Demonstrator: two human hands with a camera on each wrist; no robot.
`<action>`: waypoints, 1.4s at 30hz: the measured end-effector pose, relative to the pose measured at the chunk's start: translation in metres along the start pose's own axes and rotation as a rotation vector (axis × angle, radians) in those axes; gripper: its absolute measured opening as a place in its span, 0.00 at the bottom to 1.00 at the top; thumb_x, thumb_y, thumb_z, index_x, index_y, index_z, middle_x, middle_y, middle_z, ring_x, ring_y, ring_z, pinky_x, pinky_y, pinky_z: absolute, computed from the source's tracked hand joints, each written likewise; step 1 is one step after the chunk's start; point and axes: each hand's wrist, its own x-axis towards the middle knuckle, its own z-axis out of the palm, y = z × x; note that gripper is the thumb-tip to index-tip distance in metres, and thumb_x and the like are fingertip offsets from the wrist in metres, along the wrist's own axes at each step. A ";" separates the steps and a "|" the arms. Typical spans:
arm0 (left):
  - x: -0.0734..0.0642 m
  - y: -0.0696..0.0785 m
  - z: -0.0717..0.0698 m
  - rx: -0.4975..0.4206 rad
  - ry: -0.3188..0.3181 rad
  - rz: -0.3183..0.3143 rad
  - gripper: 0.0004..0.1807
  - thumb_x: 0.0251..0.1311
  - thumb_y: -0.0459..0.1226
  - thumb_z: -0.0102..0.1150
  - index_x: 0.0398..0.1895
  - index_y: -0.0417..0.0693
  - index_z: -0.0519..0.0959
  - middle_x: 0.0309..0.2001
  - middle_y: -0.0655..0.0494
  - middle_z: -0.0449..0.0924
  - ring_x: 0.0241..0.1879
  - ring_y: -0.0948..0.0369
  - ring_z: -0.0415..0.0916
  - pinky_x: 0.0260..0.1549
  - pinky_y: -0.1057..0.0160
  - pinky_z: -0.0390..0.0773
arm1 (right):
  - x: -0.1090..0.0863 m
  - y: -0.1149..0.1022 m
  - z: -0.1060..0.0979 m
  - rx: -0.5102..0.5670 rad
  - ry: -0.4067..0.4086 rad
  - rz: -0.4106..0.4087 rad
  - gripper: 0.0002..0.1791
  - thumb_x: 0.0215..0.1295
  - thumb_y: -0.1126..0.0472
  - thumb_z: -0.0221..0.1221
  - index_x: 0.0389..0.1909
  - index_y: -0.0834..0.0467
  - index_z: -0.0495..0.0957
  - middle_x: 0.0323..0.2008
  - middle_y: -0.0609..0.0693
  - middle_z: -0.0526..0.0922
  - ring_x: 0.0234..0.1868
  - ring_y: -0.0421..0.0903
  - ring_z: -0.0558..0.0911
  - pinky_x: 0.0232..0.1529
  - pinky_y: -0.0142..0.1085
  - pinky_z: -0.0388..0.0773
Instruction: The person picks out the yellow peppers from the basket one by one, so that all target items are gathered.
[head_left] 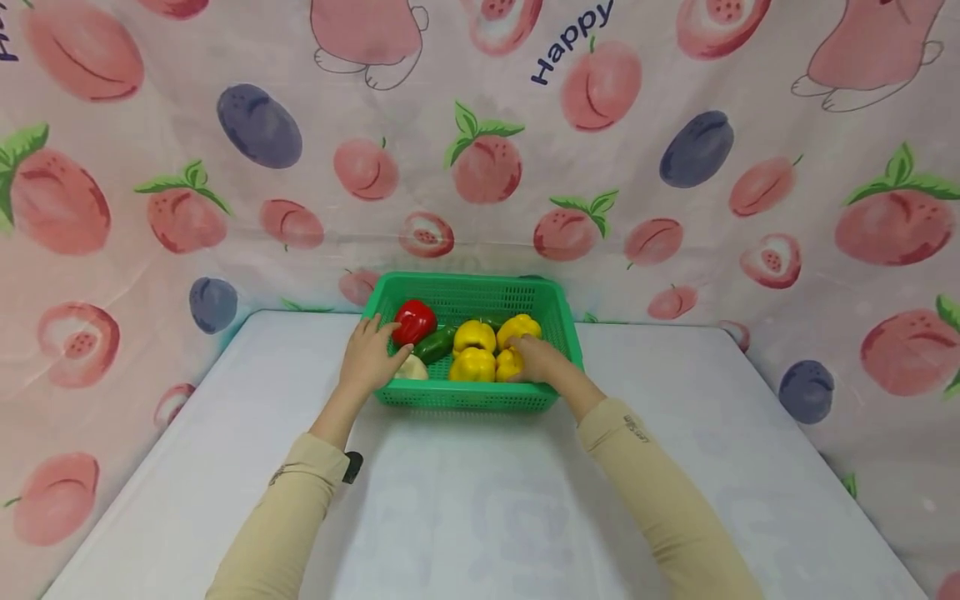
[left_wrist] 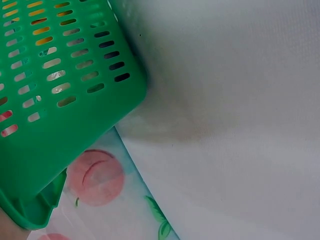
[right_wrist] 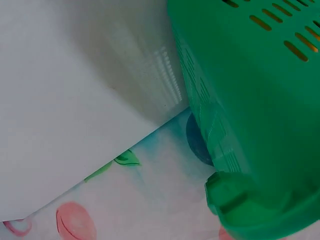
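Note:
A green slotted basket [head_left: 468, 397] stands at the far middle of the white table [head_left: 480, 508]. In it lie a red pepper [head_left: 415, 321], a dark green vegetable [head_left: 435, 343], a white bulb [head_left: 412, 369] and several yellow peppers [head_left: 474, 336]. My left hand [head_left: 369, 357] reaches over the basket's left front corner, its fingers stretched beside the red pepper and its thumb just below it. My right hand [head_left: 537, 358] lies over the yellow pepper [head_left: 508, 364] at the front right, and its finger curl is hidden. The wrist views show only the basket's outer wall [left_wrist: 75, 115] [right_wrist: 250, 100], not the hands.
A fruit-print cloth [head_left: 675, 192] hangs behind the table and on both sides. The basket sits close to the table's far edge, with the cloth right behind it. The table's near half is bare white surface.

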 end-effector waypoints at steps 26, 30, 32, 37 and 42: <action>0.002 -0.004 0.001 0.000 0.008 0.007 0.30 0.65 0.49 0.50 0.64 0.38 0.67 0.69 0.31 0.55 0.70 0.35 0.47 0.68 0.39 0.51 | 0.004 -0.001 0.002 0.022 0.018 -0.019 0.31 0.57 0.58 0.66 0.59 0.64 0.68 0.56 0.58 0.76 0.56 0.54 0.75 0.60 0.46 0.72; 0.000 -0.001 0.003 -0.010 0.006 0.011 0.30 0.65 0.49 0.50 0.64 0.39 0.68 0.69 0.31 0.55 0.70 0.35 0.48 0.68 0.39 0.51 | 0.001 0.001 -0.001 -0.001 0.021 0.001 0.33 0.56 0.56 0.66 0.61 0.65 0.67 0.56 0.58 0.76 0.55 0.54 0.76 0.60 0.47 0.72; 0.000 0.001 0.003 -0.010 0.008 0.007 0.30 0.65 0.50 0.50 0.64 0.39 0.68 0.69 0.32 0.55 0.70 0.36 0.48 0.68 0.39 0.51 | 0.000 0.001 -0.003 -0.002 0.026 -0.004 0.34 0.56 0.56 0.66 0.60 0.65 0.67 0.54 0.59 0.77 0.53 0.54 0.76 0.58 0.47 0.73; -0.001 0.002 0.001 -0.008 0.005 0.006 0.30 0.66 0.49 0.50 0.64 0.39 0.68 0.69 0.31 0.55 0.69 0.35 0.48 0.68 0.39 0.51 | -0.006 0.001 -0.007 -0.005 0.060 -0.040 0.34 0.55 0.56 0.66 0.60 0.66 0.67 0.53 0.59 0.79 0.52 0.54 0.78 0.56 0.47 0.75; -0.002 0.000 -0.002 -0.002 -0.001 0.004 0.30 0.66 0.49 0.50 0.64 0.38 0.67 0.69 0.31 0.54 0.70 0.36 0.47 0.69 0.41 0.50 | -0.012 0.000 -0.008 0.005 0.124 -0.072 0.34 0.55 0.57 0.65 0.61 0.67 0.66 0.54 0.60 0.78 0.51 0.55 0.78 0.56 0.47 0.75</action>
